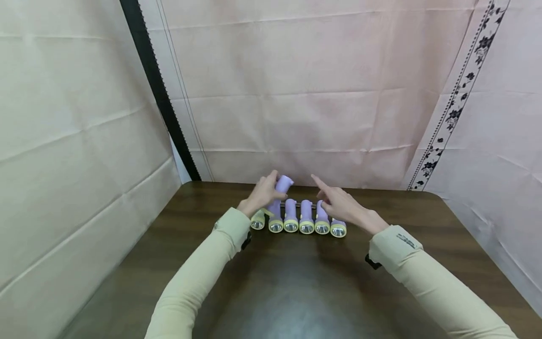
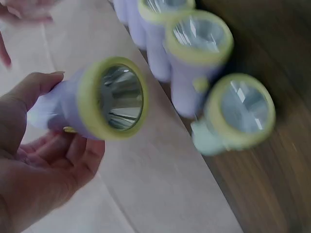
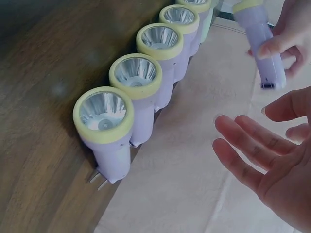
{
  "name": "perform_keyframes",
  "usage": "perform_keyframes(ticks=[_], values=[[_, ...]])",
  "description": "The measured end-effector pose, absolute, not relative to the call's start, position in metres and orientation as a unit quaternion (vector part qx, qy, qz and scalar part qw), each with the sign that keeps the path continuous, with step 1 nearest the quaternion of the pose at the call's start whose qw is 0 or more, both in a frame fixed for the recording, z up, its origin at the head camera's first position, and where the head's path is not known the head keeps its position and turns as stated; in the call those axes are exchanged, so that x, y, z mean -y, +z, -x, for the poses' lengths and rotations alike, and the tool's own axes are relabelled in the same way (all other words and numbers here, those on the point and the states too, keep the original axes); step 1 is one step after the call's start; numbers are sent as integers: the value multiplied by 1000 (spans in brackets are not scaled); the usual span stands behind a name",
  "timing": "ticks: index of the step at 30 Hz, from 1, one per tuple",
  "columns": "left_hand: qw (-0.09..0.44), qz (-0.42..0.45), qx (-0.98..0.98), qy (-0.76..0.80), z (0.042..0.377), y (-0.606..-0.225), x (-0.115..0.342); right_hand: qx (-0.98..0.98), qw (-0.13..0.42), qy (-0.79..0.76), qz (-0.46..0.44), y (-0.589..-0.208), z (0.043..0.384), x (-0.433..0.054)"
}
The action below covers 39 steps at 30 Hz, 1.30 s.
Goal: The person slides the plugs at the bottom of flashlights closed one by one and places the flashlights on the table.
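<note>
My left hand (image 1: pixel 263 192) holds a purple flashlight (image 1: pixel 284 184) with a yellow rim, raised over the left part of a row of flashlights. In the left wrist view, thumb and fingers wrap its body and the lens of the held flashlight (image 2: pixel 120 99) faces the camera. My right hand (image 1: pixel 342 205) hovers above the row's right end, holding nothing; in the right wrist view its fingers (image 3: pixel 257 145) are spread and slightly bent. Below stand several purple flashlights (image 1: pixel 306 217) side by side, lenses toward me. A pale green flashlight (image 1: pixel 257 220) sits at the left end.
The row stands near the far edge of the dark wooden table (image 1: pixel 271 292). Two metal prongs (image 3: pixel 98 180) stick out from the rightmost flashlight. Pale cloth (image 1: pixel 305 117) hangs behind the table and along both sides.
</note>
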<state>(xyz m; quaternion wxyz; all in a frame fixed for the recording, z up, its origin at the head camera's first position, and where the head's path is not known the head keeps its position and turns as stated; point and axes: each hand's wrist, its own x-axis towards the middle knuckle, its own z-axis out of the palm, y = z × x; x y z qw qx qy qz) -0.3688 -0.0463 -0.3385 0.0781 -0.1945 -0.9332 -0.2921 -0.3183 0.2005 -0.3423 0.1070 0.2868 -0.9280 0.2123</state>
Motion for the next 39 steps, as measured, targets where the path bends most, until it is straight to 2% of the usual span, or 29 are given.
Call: perform_keyframes(ticks=[4,11,21,29,39], values=[[94,115,954,-261,380,-336,70,934,101,202,-276,-338,320,-209],[70,39,970,-231,399,-348,104,942,98,188,-260,-334,323,-219],[46,38,985,-159,419,-388,112,944,96,184,-256,-338,317,-226],[44,27,986,-157,422,-416,121,939,107,181,-273,-342,316,-224],[47,21,990,-135,423,-425,123,940,110,178,-269,-347,316,-223]])
